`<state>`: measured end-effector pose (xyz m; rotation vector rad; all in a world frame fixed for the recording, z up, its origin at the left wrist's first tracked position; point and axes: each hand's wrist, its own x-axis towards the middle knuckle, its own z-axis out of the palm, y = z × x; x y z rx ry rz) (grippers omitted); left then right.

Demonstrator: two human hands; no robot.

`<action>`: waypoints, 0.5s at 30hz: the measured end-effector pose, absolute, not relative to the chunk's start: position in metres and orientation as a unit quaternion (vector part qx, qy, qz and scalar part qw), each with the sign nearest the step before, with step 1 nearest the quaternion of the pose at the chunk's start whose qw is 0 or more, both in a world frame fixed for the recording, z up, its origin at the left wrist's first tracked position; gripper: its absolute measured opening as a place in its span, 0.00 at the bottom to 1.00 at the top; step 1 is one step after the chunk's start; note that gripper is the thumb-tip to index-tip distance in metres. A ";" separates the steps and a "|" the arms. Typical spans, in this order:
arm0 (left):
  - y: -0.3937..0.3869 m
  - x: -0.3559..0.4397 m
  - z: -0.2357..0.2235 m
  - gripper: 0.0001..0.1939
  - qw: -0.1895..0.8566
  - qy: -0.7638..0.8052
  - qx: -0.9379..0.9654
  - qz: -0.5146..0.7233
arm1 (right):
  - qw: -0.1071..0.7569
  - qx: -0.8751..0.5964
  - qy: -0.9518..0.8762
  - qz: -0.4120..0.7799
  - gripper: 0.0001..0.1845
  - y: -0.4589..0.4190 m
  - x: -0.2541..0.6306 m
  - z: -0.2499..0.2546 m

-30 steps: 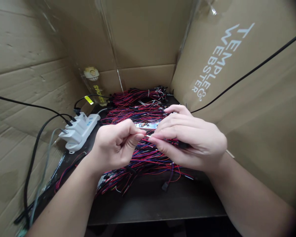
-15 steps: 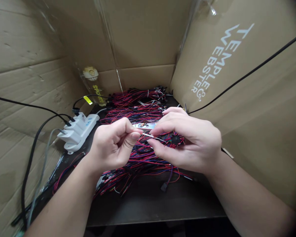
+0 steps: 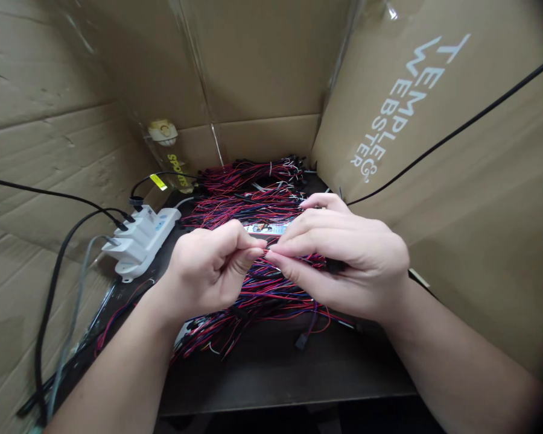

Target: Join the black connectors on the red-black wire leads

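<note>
My left hand (image 3: 206, 271) and my right hand (image 3: 344, 256) meet fingertip to fingertip above a heap of red and black wire leads (image 3: 253, 253) on a dark table (image 3: 276, 374). Both hands are closed in a pinch on the end of one thin wire (image 3: 266, 250) held between them. The rest of that wire runs under my right palm, where a black connector (image 3: 332, 264) shows. A loose black connector (image 3: 302, 342) lies at the front edge of the heap.
A white power strip (image 3: 138, 238) with plugs and black cables sits at the left. Behind it stands a clear bottle with a yellow label (image 3: 169, 150). Cardboard walls (image 3: 457, 181) enclose the table on the left, back and right. A black cable (image 3: 457, 129) crosses the right wall.
The hands have closed together: half a second ago a short bare stretch of wire showed between the fingertips, now the tips touch. The view has shifted slightly downward.
</note>
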<state>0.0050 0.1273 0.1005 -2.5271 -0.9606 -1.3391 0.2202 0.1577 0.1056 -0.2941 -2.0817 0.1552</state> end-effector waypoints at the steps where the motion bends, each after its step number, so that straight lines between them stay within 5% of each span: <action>1: 0.127 0.006 0.101 0.08 0.057 -0.320 -0.835 -0.443 | 0.493 -0.120 -0.859 0.059 0.05 0.157 0.220 0.106; 15: 0.129 -0.004 0.102 0.11 -0.023 -0.346 -0.799 -0.491 | 0.479 -0.151 -0.862 0.068 0.03 0.156 0.223 0.110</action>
